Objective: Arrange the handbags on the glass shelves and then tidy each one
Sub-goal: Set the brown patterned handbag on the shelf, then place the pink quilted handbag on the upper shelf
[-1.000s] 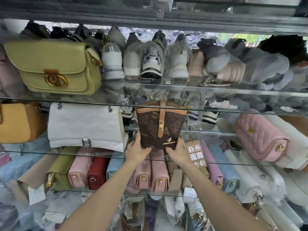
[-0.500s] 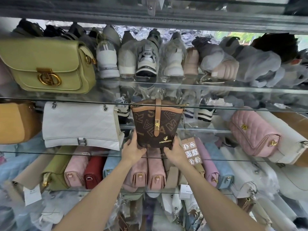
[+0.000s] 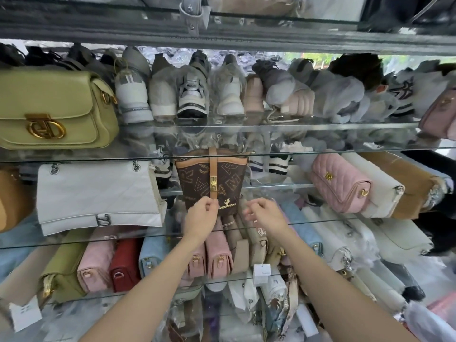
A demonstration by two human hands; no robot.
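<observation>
On middle glass shelf (image 3: 370, 219), centre bay: dark brown monogram-printed bucket handbag with tan leather trim (image 3: 197, 178), standing upright, front facing out, between white quilted flap bag with chain strap (image 3: 98, 193) on one side and pink quilted bag with gold clasp (image 3: 340, 183) on the other, touching neither. Tan closure strap with gold turn-lock (image 3: 213, 174) running down centre front. Left hand (image 3: 201, 218) pinching lower tip of that strap between thumb and fingers, straightening it. Right hand (image 3: 265, 214) hovering just beside bag's lower right corner, fingers loosely curled, gripping nothing. Judging handling: light, likely empty; coated body stiff enough to be standing unsupported, yet narrow base suggesting easy tipping. Recommending hold at both lower sides or by tan rim, not by strap alone, lock hardware being liable to scratching. Noting glass edge close beneath. Olive green flap bag with gold buckle (image 3: 56, 109) sitting on shelf above, at left
</observation>
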